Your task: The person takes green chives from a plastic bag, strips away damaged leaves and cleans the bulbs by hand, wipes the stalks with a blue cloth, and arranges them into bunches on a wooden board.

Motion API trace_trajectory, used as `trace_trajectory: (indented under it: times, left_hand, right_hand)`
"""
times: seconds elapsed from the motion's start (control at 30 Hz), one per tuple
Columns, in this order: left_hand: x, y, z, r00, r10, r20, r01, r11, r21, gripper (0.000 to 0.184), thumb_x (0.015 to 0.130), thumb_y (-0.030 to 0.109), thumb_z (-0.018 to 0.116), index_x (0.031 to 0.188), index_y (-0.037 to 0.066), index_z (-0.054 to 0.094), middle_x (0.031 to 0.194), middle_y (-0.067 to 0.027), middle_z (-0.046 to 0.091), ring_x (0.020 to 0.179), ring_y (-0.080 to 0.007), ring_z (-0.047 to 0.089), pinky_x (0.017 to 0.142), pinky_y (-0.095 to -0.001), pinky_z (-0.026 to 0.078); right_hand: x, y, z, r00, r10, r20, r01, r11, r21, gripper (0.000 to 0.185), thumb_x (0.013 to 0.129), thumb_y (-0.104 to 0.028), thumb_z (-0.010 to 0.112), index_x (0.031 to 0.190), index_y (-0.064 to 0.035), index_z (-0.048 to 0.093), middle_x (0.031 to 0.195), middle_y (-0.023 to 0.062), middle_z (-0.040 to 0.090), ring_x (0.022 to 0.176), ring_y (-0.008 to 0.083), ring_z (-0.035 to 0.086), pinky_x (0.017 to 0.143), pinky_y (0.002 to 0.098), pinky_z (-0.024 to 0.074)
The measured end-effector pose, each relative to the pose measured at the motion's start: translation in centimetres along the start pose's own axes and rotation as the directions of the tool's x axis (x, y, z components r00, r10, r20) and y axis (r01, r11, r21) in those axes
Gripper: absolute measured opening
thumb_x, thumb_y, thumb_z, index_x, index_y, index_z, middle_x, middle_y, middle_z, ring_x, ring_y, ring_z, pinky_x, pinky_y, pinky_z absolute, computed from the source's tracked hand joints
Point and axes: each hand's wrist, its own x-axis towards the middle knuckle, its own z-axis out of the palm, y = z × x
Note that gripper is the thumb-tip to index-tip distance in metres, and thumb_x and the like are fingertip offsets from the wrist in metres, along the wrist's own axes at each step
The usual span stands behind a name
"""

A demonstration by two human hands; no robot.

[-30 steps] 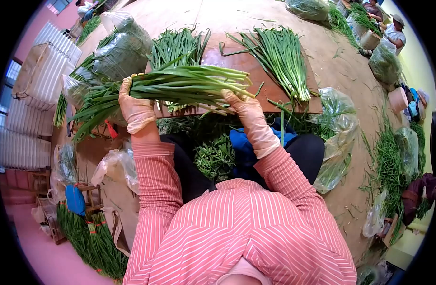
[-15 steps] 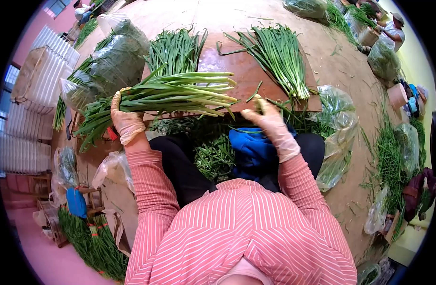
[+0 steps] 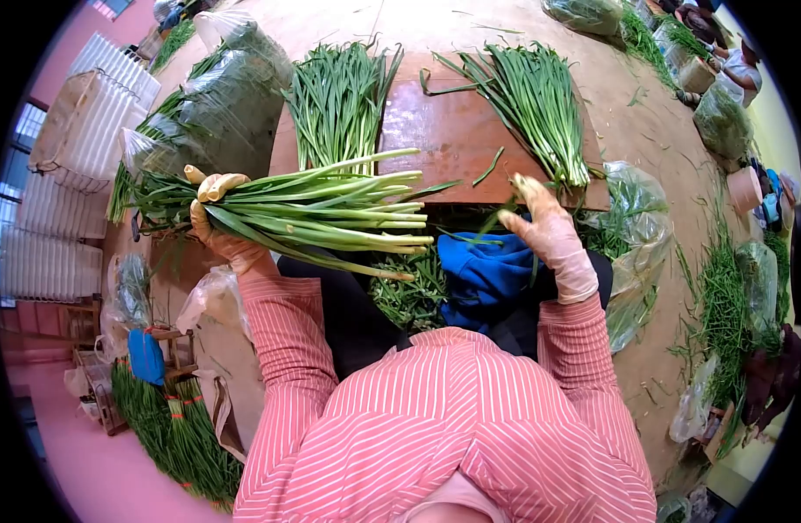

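Note:
My left hand [image 3: 219, 222], in a thin pale glove, is wrapped round a bunch of garlic chives [image 3: 330, 207] by its leafy part. The bunch lies sideways above my lap, its pale stem ends fanned out to the right. My right hand [image 3: 544, 228], also gloved, is open with fingers apart, right of the stem ends and touching none of them. A blurred green leaf [image 3: 489, 227] shows just below its thumb. On the wooden board [image 3: 444, 139] rest one pile of chives [image 3: 339, 105] at the left and another pile [image 3: 540, 109] at the right.
Leafy scraps [image 3: 409, 288] and a blue cloth [image 3: 474, 275] are at my lap. Plastic bags of greens stand at the left [image 3: 235, 105] and right [image 3: 636, 235]. Tied bundles [image 3: 178, 436] lie at lower left. Another person [image 3: 740, 70] sits far right.
My left hand has turned and shifted slightly left and down in view, and the stem ends are more fanned. My right hand has moved right, away from the stems, its fingers pointing up more.

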Motion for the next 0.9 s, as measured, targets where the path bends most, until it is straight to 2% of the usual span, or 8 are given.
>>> trace_trajectory:
  times: [0.2, 0.3, 0.43, 0.57, 0.7, 0.77, 0.8, 0.9]
  left_hand:
    - [0.3, -1.4, -0.5, 0.959, -0.218, 0.181, 0.208, 0.975, 0.077, 0.048, 0.082, 0.005, 0.059, 0.128, 0.004, 0.046, 0.082, -0.0003, 0.051, 0.080, -0.0143, 0.050, 0.085, -0.0295, 0.040]
    - [0.2, -2.0, -0.4, 0.964, -0.204, 0.171, 0.189, 0.977, 0.101, 0.047, 0.083, 0.006, 0.057, 0.128, 0.005, 0.045, 0.082, -0.0003, 0.051, 0.081, -0.0142, 0.050, 0.086, -0.0294, 0.040]
    - [0.6, -2.0, -0.1, 0.959, -0.182, 0.215, 0.145, 0.974, 0.175, 0.045, 0.083, 0.007, 0.058, 0.127, 0.007, 0.047, 0.081, 0.0001, 0.051, 0.079, -0.0131, 0.049, 0.085, -0.0286, 0.039]
    - [0.8, -3.0, 1.2, 0.946, -0.191, 0.261, 0.130, 0.964, 0.232, 0.044, 0.082, 0.006, 0.058, 0.125, 0.009, 0.049, 0.081, 0.0006, 0.051, 0.078, -0.0128, 0.050, 0.083, -0.0283, 0.039]
    - [0.5, -3.8, 2.2, 0.941, -0.175, 0.289, 0.089, 0.954, 0.286, 0.045, 0.080, 0.008, 0.061, 0.123, 0.011, 0.050, 0.076, 0.0025, 0.048, 0.074, -0.0114, 0.048, 0.078, -0.0268, 0.038]
    - [0.6, -3.9, 2.3, 0.940, -0.174, 0.292, 0.086, 0.953, 0.292, 0.046, 0.079, 0.008, 0.062, 0.124, 0.011, 0.050, 0.073, 0.0037, 0.046, 0.072, -0.0104, 0.047, 0.075, -0.0254, 0.037]
    - [0.5, -3.9, 2.2, 0.934, -0.200, 0.297, 0.110, 0.950, 0.294, 0.046, 0.079, 0.008, 0.062, 0.124, 0.010, 0.050, 0.073, 0.0042, 0.045, 0.070, -0.0100, 0.046, 0.075, -0.0252, 0.036]
    - [0.7, -5.4, 2.4, 0.926, -0.254, 0.278, 0.171, 0.942, 0.290, 0.046, 0.079, 0.009, 0.061, 0.122, 0.010, 0.048, 0.071, 0.0051, 0.041, 0.067, -0.0090, 0.043, 0.072, -0.0255, 0.035]
  right_hand:
    - [5.0, -7.5, -1.9, 0.906, -0.387, -0.169, 0.421, 0.793, 0.441, 0.045, 0.081, -0.037, 0.065, 0.111, -0.0034, 0.062, 0.114, 0.0163, 0.061, 0.108, 0.0297, 0.056, 0.095, 0.0379, 0.0420]
    - [3.5, -10.4, -3.4, 0.810, -0.428, -0.400, 0.563, 0.760, 0.325, 0.030, 0.078, -0.033, 0.068, 0.091, -0.0060, 0.069, 0.093, 0.0115, 0.066, 0.090, 0.0268, 0.061, 0.081, 0.0372, 0.0465]
    - [-1.0, -10.5, -1.3, 0.926, -0.254, -0.280, 0.314, 0.930, 0.194, 0.022, 0.076, -0.030, 0.069, 0.073, -0.0090, 0.065, 0.069, 0.0059, 0.058, 0.070, 0.0240, 0.056, 0.065, 0.0365, 0.0455]
    - [-0.3, -9.7, 1.6, 0.957, -0.140, -0.256, 0.234, 0.890, 0.391, 0.024, 0.081, -0.030, 0.064, 0.089, -0.0076, 0.069, 0.082, 0.0099, 0.062, 0.079, 0.0271, 0.060, 0.071, 0.0376, 0.0474]
    - [-0.4, -9.9, 0.9, 0.992, -0.070, 0.103, 0.031, 0.941, 0.337, 0.027, 0.085, -0.030, 0.063, 0.094, -0.0060, 0.069, 0.076, 0.0122, 0.062, 0.071, 0.0274, 0.061, 0.065, 0.0382, 0.0487]
    - [-0.6, -9.4, 0.0, 0.959, -0.073, -0.273, 0.194, 0.873, 0.448, 0.023, 0.082, -0.025, 0.068, 0.093, -0.0052, 0.069, 0.071, 0.0109, 0.062, 0.064, 0.0231, 0.060, 0.061, 0.0366, 0.0489]
    - [0.6, -9.6, -1.4, 0.836, -0.192, -0.514, 0.387, 0.870, 0.305, 0.020, 0.079, -0.019, 0.072, 0.094, -0.0052, 0.069, 0.076, 0.0084, 0.064, 0.066, 0.0188, 0.059, 0.062, 0.0325, 0.0491]
    - [2.9, -8.6, -4.8, 0.886, -0.356, -0.297, 0.395, 0.915, 0.081, 0.084, 0.073, -0.050, 0.071, 0.131, 0.0035, 0.043, 0.130, 0.0216, 0.046, 0.122, 0.0319, 0.043, 0.102, 0.0370, 0.0340]
